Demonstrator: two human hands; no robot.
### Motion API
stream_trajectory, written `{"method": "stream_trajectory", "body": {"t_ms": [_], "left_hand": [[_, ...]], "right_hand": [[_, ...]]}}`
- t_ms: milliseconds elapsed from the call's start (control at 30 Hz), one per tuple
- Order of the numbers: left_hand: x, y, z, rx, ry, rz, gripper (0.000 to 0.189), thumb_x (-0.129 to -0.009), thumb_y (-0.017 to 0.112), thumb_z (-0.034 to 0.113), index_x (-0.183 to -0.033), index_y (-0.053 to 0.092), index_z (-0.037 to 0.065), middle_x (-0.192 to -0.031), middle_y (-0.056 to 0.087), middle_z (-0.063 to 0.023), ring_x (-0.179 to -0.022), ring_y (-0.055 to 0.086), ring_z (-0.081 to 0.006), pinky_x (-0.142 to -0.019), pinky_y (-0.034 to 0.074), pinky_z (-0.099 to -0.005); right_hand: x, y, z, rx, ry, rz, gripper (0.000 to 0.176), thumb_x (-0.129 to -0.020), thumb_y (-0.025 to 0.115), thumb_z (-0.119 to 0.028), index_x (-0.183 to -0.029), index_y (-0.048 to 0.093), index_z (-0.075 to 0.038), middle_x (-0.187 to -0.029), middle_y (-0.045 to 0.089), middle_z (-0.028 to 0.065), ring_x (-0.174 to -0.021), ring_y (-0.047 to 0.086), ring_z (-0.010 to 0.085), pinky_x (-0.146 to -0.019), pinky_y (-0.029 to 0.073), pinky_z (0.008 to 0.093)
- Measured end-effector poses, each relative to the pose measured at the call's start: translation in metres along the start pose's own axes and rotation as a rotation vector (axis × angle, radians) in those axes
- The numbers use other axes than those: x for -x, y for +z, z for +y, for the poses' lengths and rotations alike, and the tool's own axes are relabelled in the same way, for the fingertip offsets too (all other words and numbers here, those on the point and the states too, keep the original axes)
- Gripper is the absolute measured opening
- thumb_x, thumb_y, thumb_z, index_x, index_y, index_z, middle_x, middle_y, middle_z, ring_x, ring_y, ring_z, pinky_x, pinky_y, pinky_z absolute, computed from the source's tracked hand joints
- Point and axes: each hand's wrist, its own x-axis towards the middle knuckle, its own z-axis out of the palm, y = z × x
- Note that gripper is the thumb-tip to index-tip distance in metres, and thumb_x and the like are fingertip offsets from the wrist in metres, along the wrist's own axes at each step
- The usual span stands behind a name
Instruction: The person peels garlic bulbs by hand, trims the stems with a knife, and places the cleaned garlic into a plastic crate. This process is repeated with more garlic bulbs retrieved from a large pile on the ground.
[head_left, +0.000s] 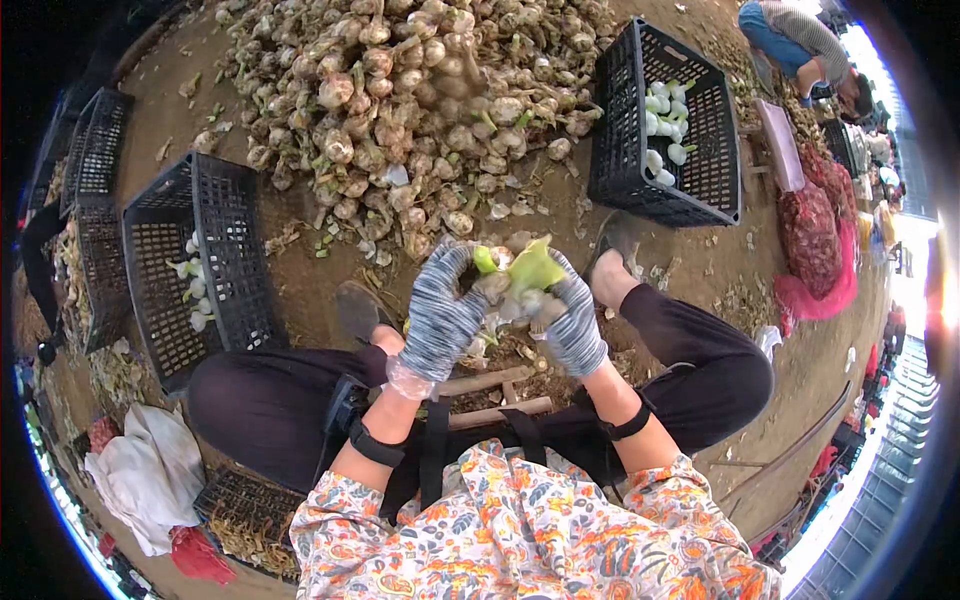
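Observation:
Above my lap, between my knees, both hands in grey striped knit gloves meet around a garlic bulb (501, 260). My left hand (443, 308) is closed on its left side, thumb and fingers against the bulb and a bright green bit of stem. Opposite it, my right hand (574, 322) has its fingers bent around a yellow-green leafy husk (538, 266) that comes off the bulb. The fingertips are blurred and partly hidden by the husk. Dirty, unpeeled garlic lies in a large heap (400, 120) just beyond my hands.
A black plastic crate (715, 150) at right holds several cleaned white bulbs; another crate (235, 210) at left holds more. Wooden bars (490, 395) lie below my hands. A white sack (150, 475) is at lower left, red mesh bags (810, 240) at right. One person (800, 45) bends at upper right.

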Motion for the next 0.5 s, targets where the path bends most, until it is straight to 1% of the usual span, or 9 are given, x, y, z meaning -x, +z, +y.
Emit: {"method": "stream_trajectory", "body": {"t_ms": [67, 100, 133, 233, 267, 333, 367, 400, 500], "left_hand": [[-0.001, -0.006, 0.005, 0.059, 0.04, -0.072, 0.016, -0.076, 0.066, 0.01, -0.087, 0.058, 0.002, -0.083, 0.056, -0.002, -0.078, 0.052, -0.0104, -0.074, 0.044, -0.0247], [-0.002, -0.013, -0.006, 0.021, 0.017, -0.108, 0.014, -0.077, 0.066, 0.01, -0.087, 0.059, 0.002, -0.085, 0.058, -0.0029, -0.08, 0.053, -0.011, -0.075, 0.044, -0.0251], [-0.003, -0.017, -0.004, 0.02, 0.014, -0.109, 0.014, -0.077, 0.066, 0.01, -0.087, 0.059, 0.002, -0.085, 0.058, -0.0029, -0.08, 0.053, -0.011, -0.075, 0.044, -0.0251], [-0.011, -0.026, -0.001, -0.086, 0.191, -0.291, 0.017, -0.077, 0.066, 0.013, -0.089, 0.06, 0.002, -0.092, 0.06, -0.0056, -0.085, 0.055, -0.0149, -0.079, 0.043, -0.0273], [-0.012, -0.029, -0.001, -0.084, 0.188, -0.297, 0.017, -0.077, 0.066, 0.013, -0.089, 0.06, 0.002, -0.092, 0.06, -0.0056, -0.085, 0.055, -0.0149, -0.079, 0.043, -0.0273], [-0.015, -0.034, 0.001, 0.182, 0.008, -0.527, 0.022, -0.076, 0.068, 0.018, -0.09, 0.059, 0.003, -0.094, 0.059, -0.0056, -0.088, 0.055, -0.0161, -0.081, 0.043, -0.0295], [-0.019, -0.037, -0.003, 0.256, 0.007, -0.575, 0.025, -0.075, 0.069, 0.023, -0.089, 0.059, 0.005, -0.094, 0.058, -0.0059, -0.09, 0.054, -0.0168, -0.082, 0.043, -0.0316], [-0.018, -0.035, -0.005, 0.256, 0.006, -0.575, 0.025, -0.075, 0.069, 0.023, -0.089, 0.059, 0.005, -0.094, 0.058, -0.0059, -0.09, 0.054, -0.0168, -0.082, 0.043, -0.0316], [-0.01, -0.023, -0.015, 0.881, -0.151, -0.421, 0.033, -0.071, 0.07, 0.03, -0.089, 0.059, 0.005, -0.092, 0.056, -0.0075, -0.09, 0.052, -0.0198, -0.084, 0.039, -0.0309]], "right_hand": [[0.001, -0.003, 0.0, -0.331, 0.24, 0.078, 0.029, -0.082, 0.053, -0.015, -0.103, 0.054, 0.004, -0.091, 0.059, 0.005, -0.086, 0.054, 0.0107, -0.08, 0.043, 0.0246], [-0.001, -0.003, 0.013, -0.388, 0.241, 0.189, 0.028, -0.082, 0.052, -0.017, -0.1, 0.054, 0.004, -0.082, 0.061, 0.0048, -0.074, 0.058, 0.0114, -0.07, 0.047, 0.0244], [-0.004, -0.006, 0.013, -0.39, 0.244, 0.191, 0.028, -0.082, 0.052, -0.017, -0.1, 0.054, 0.004, -0.082, 0.061, 0.0048, -0.074, 0.058, 0.0114, -0.07, 0.047, 0.0244], [-0.014, -0.019, 0.008, -0.904, 0.621, 0.285, 0.021, -0.082, 0.051, -0.019, -0.088, 0.056, 0.0, -0.07, 0.06, 0.0088, -0.051, 0.058, 0.0182, -0.042, 0.048, 0.0289], [-0.016, -0.02, 0.006, -0.905, 0.622, 0.292, 0.021, -0.082, 0.051, -0.019, -0.088, 0.056, 0.0, -0.07, 0.06, 0.0088, -0.051, 0.058, 0.0182, -0.042, 0.048, 0.0289], [-0.022, -0.021, 0.004, -1.007, 0.873, 0.173, 0.018, -0.082, 0.051, -0.02, -0.082, 0.056, -0.002, -0.061, 0.057, 0.0064, -0.044, 0.053, 0.0166, -0.04, 0.045, 0.027], [-0.024, -0.012, 0.026, -0.891, 0.92, 0.271, 0.016, -0.082, 0.051, -0.02, -0.077, 0.055, -0.005, -0.058, 0.055, 0.0045, -0.041, 0.049, 0.0153, -0.037, 0.042, 0.0247], [-0.022, -0.014, 0.04, -0.853, 0.959, 0.276, 0.014, -0.083, 0.051, -0.02, -0.078, 0.056, -0.008, -0.063, 0.056, 0.0034, -0.046, 0.052, 0.013, -0.038, 0.041, 0.0234], [-0.01, -0.014, 0.026, -0.687, 0.859, 0.144, 0.012, -0.083, 0.053, -0.019, -0.082, 0.058, -0.009, -0.077, 0.059, 0.0066, -0.061, 0.057, 0.0179, -0.05, 0.047, 0.0302]]}}
